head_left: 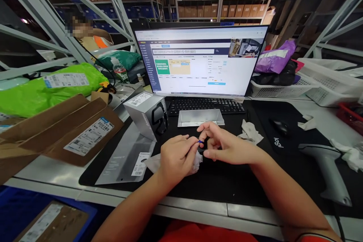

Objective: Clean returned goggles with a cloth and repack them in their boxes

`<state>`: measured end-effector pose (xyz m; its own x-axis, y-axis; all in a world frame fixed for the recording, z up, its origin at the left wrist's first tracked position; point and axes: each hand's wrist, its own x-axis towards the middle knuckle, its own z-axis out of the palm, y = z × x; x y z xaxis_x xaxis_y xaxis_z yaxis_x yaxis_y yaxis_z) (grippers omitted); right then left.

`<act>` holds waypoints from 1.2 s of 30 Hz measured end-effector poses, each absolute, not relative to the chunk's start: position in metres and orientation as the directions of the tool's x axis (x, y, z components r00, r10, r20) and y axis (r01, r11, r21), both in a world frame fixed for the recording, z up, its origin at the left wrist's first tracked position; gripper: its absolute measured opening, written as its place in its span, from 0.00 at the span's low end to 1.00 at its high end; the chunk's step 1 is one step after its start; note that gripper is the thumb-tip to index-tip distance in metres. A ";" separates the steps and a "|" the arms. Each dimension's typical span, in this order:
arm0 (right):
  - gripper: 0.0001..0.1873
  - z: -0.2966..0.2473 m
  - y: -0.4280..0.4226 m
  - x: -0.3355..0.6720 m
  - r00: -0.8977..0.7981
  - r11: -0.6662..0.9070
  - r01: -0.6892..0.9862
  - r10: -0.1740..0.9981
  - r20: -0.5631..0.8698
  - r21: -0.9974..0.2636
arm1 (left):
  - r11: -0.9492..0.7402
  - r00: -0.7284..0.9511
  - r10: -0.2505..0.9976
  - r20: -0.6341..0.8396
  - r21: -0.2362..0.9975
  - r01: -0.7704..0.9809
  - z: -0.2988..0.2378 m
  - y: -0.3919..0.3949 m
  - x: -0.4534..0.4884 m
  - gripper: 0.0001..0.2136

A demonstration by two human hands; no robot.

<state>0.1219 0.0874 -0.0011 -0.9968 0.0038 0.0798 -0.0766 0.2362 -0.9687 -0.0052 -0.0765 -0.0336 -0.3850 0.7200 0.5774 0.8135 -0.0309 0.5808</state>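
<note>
The pale, smooth surface (198, 207) carries a soft-looking black mat (227, 187), probably to cushion what lies there. The flat monitor (195, 83) faces the person, likely for easy reading. A sharp-edged grey box (141, 115) stands upright, apparently set aside for working room; a shallow open tray (200, 115) sits before the keyboard (204, 105). The right hand (224, 143) curls, thumb apart; I cannot tell whether its fingers grip. The left hand (178, 155), above a crumpled, filmy bag (152, 163), has fingers clamped on a thin blue strip (200, 142) between both hands, seemingly to steady it.
</note>
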 end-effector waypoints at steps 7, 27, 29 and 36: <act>0.18 0.010 0.074 0.128 -0.982 0.673 -0.129 0.017 0.189 -0.728 | -0.004 -0.501 0.865 -0.019 0.999 -0.044 -0.027 -0.072 -0.006 0.14; 0.05 -0.008 0.070 0.113 -0.771 0.723 -0.458 -0.034 0.636 -0.517 | -0.014 -0.406 0.908 -0.107 0.959 -0.282 -0.022 -0.076 -0.020 0.18; 0.06 -0.010 0.068 0.113 -0.745 0.735 -0.461 -0.015 0.667 -0.497 | -0.026 -0.407 0.908 -0.096 0.958 -0.285 -0.024 -0.076 -0.021 0.18; 0.05 -0.014 0.062 0.108 -0.651 0.789 -0.362 0.169 0.740 -0.497 | -0.095 -0.476 0.879 -0.028 0.968 -0.232 -0.023 -0.076 -0.021 0.17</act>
